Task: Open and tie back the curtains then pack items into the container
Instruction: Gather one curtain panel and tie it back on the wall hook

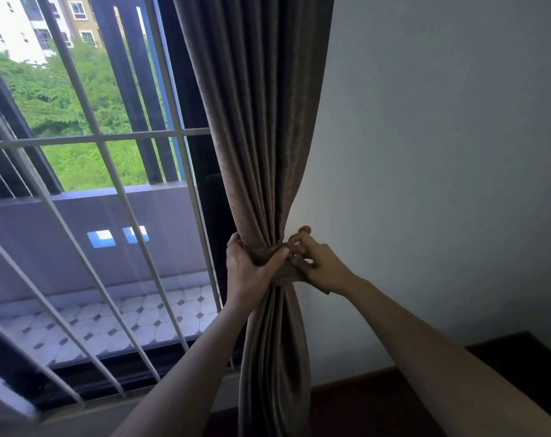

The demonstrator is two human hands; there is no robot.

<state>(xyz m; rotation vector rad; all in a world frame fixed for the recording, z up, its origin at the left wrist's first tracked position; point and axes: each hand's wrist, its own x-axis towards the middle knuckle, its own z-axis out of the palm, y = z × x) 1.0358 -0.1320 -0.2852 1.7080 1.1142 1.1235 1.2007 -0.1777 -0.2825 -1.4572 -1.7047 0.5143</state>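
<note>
From the head camera, the brown curtain (261, 137) hangs at the right edge of the window (100, 140), against the wall (441, 152), and is bunched narrow at its waist. The left hand (247, 274) grips that waist from the window side, thumb across the front folds. The right hand (316, 263), on the wall side, pinches the tie (286, 274), which lies across the bunch between both hands.

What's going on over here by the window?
A person is tying back the brown curtain, which is gathered at the right edge of the barred window, next to the white wall. Their left hand grips the bunched fabric. Their right hand pinches the tieback wrapped around it. The tie does not look fastened yet.
</note>
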